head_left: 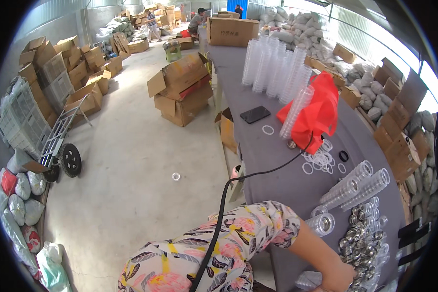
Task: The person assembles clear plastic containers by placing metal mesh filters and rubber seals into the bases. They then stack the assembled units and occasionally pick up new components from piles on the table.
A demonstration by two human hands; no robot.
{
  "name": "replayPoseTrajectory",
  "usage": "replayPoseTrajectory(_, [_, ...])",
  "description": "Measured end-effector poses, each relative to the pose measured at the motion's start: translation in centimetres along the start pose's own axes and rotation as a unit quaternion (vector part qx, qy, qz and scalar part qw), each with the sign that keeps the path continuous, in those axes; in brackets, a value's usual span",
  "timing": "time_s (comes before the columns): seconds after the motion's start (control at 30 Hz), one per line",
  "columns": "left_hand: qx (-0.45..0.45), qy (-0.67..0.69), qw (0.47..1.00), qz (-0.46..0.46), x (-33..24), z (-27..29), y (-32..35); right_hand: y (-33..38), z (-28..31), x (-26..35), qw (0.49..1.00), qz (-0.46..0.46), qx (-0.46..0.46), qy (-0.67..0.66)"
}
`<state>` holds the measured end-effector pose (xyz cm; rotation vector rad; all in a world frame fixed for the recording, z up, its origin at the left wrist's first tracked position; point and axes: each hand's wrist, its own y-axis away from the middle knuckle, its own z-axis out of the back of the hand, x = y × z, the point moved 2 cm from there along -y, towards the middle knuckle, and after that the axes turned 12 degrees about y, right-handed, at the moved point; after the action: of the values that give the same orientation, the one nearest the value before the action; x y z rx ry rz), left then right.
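My left hand (pixel 338 277) is at the lower right, cut by the picture's bottom edge. Its fingers look curled in, and whatever they hold is hidden. Right beside it lies a heap of small shiny silver metal caps (pixel 357 248), mixed with clear plastic pieces (pixel 372 211). Some clear plastic (pixel 308 280) lies on the other side of the wrist. Above the forearm, a clear plastic cup (pixel 322 224) rests on its side, close to slanting stacks of clear cups (pixel 348 190). My right hand is out of view.
White rings (pixel 319 160), a black ring (pixel 344 156), a red bag (pixel 316 109), tall clear cup stacks (pixel 272 68) and a phone (pixel 255 114) lie on the grey-covered table (pixel 267 170). A black cable (pixel 222 209) crosses my sleeve. Cartons (pixel 182 92) and a hand truck (pixel 58 151) stand leftward.
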<state>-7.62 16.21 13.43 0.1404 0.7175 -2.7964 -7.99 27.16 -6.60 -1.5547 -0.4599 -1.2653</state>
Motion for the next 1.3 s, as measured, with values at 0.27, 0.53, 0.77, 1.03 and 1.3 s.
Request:
replayPoseTrajectory(0.27, [-0.243,0.120,0.959,-0.079,1.4,-3.7,1.9,-0.2,1.0,-0.3,1.000,0.004,0.002,0.012])
replayPoseTrajectory(0.53, [-0.469,0.620,0.563,0.281,2.6,-0.4,3.8,0.0,5.6,-3.3,0.999,0.012,0.015,0.042])
replayPoseTrajectory(0.77, [-0.382,0.214,0.862,0.255,3.7,9.3,13.4,0.9,1.9,4.8,1.000,-0.001,-0.007,0.008])
replayPoseTrajectory(1.03, [-0.128,-0.083,0.953,0.262,4.4,8.3,15.6,0.8,1.9,6.3,0.999,-0.011,0.022,-0.029])
replayPoseTrajectory(1.3, [-0.120,-0.066,0.963,0.234,3.9,7.7,15.8,0.6,1.6,7.3,0.999,-0.012,0.037,-0.038])
